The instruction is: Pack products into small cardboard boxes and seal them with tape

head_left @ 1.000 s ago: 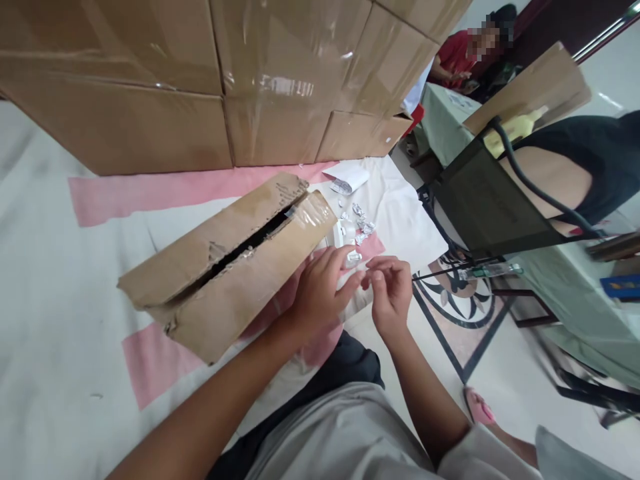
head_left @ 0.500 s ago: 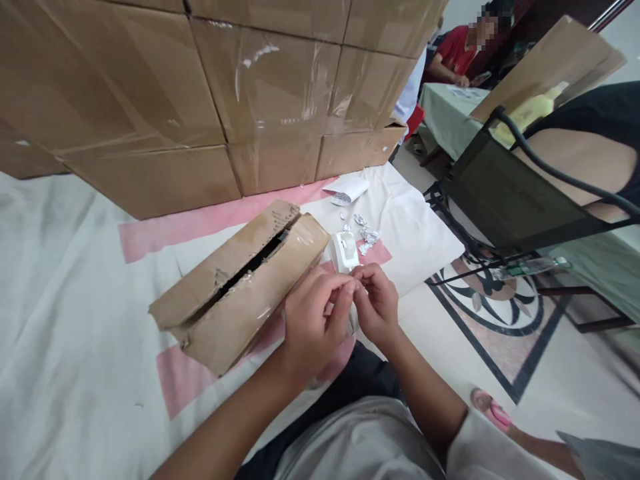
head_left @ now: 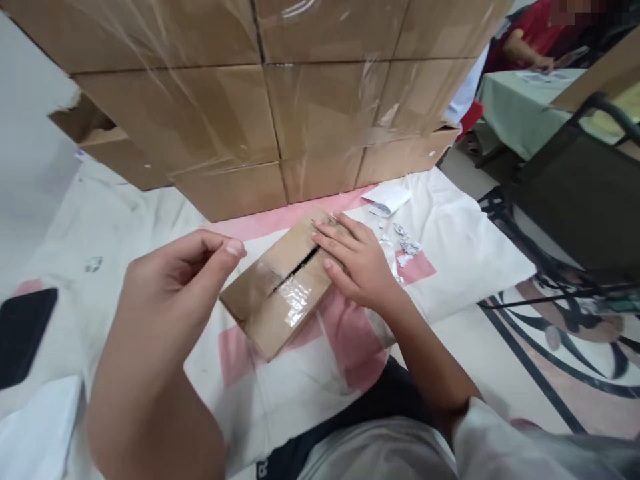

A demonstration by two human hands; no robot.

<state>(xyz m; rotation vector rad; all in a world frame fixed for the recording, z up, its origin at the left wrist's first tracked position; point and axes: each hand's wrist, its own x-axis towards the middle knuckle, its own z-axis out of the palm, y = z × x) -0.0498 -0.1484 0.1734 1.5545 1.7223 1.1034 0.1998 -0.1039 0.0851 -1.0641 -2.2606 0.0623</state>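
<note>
A cardboard box (head_left: 260,300) lies on the bedsheet in front of me, with a narrow dark gap between its ragged top flaps. Shiny clear tape (head_left: 299,300) shows on the near flap. My right hand (head_left: 357,263) rests on the box's far right end, fingers outstretched across the flaps. Raised left of the box, my left hand (head_left: 170,300) is closed in a pinch, thumb against index finger. Whatever may be in that pinch is too small to make out. Part of a white tape dispenser (head_left: 388,253) shows beyond my right hand, which hides the rest.
Stacked cartons (head_left: 215,120) wall off the far side. Crumpled foil scraps (head_left: 409,248) and folded paper (head_left: 387,199) lie to the right. At left are a black phone-like slab (head_left: 25,337) and white cloth (head_left: 40,427). A chair (head_left: 575,187) stands right; a person in red sits beyond.
My hands, together near the dispenser before, have parted. The right went onto the box; the left rose leftward, still pinched. The gap between the flaps looks narrower, and the view has swung left.
</note>
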